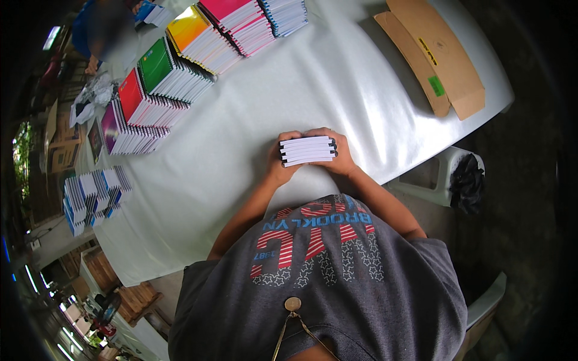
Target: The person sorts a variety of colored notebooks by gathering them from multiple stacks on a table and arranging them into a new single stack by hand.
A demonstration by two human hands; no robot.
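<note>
A small stack of spiral-bound notebooks (307,150) stands between my hands in front of my chest, with its white page edges facing up. Black spiral bindings show at the two ends of the stack. My left hand (279,166) is closed around the left end, its fingers curling over the far side. At the opposite end, my right hand (342,156) grips in the same way. The cover colour of these notebooks is hidden. Under them lies a table with a shiny whitish sheet (241,126).
Tall notebook stacks line the far left: blue (286,17), pink (232,15), yellow (191,30), green (158,67), red (133,99) and purple (114,129). More notebooks (93,195) sit at the left edge. A flattened cardboard box (439,60) lies far right. A stool (442,171) holds a black plastic bag (468,183). Another person (99,33) is far left.
</note>
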